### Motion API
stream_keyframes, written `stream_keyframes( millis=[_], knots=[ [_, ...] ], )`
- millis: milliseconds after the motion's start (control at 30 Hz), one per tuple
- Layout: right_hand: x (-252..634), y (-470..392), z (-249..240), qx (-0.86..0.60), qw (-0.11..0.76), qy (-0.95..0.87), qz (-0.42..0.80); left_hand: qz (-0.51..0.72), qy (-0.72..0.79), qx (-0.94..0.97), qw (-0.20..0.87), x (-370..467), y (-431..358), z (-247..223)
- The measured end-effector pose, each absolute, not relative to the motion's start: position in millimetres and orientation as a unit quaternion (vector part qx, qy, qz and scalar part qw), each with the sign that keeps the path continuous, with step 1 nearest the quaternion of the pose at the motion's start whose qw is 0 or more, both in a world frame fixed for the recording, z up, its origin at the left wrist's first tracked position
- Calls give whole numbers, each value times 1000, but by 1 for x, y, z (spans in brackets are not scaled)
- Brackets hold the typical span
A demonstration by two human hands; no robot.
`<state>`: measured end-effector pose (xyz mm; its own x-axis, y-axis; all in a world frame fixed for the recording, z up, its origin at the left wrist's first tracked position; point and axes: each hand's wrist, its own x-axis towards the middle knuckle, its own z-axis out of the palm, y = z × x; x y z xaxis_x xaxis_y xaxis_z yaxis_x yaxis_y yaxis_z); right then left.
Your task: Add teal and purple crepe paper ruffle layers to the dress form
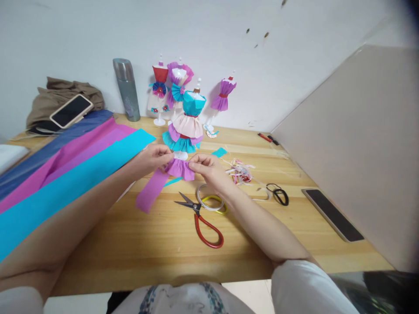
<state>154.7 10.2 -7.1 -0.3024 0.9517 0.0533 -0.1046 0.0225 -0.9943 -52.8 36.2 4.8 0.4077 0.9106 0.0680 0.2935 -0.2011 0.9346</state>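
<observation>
Between my two hands is a purple crepe paper strip (180, 169), gathered into pleats along its upper edge. My left hand (157, 157) pinches it at the left, and a flat tail of the strip hangs down to the table from there. At the right end, my right hand (203, 165) grips it between thumb and fingers. Just behind the strip stands a small dress form (193, 107) in a turquoise top and tiered pink, purple and turquoise skirt; its white base (180, 155) shows above the pleats. Red-handled scissors (197, 209) lie open on the table in front of my hands.
Tape rolls (211, 198) sit beside the scissors, with paper scraps (241, 171) and a black hair tie (280, 195) farther right. Long crepe sheets (98, 174) cover the left side. A flask (127, 91), more dressed forms (224, 95) and phones (332, 213) stand or lie around.
</observation>
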Motion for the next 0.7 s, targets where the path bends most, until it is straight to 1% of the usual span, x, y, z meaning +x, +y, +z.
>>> stream_keyframes(
  millis=[100, 167, 233, 367, 433, 600, 700],
  knots=[
    [156, 11, -9, -386, 461, -579, 551, 376, 453, 719, 370, -47, 32, 1],
    [157, 12, -9, -388, 477, -584, 531, 405, 453, 708, 360, -45, 29, -1],
    [158, 13, -9, -390, 493, -578, 521, 425, 445, 676, 406, -44, 27, 0],
    [158, 13, -10, -391, 517, -553, 523, 432, 414, 599, 532, -42, 22, 6],
    [157, 12, -10, -388, 522, -544, 530, 434, 403, 572, 568, -40, 20, 8],
    [158, 10, -11, -388, 502, -544, 549, 434, 404, 568, 571, -38, 17, 6],
    [162, 12, -13, -392, 477, -578, 534, 438, 398, 572, 568, -39, 18, 5]
  ],
)
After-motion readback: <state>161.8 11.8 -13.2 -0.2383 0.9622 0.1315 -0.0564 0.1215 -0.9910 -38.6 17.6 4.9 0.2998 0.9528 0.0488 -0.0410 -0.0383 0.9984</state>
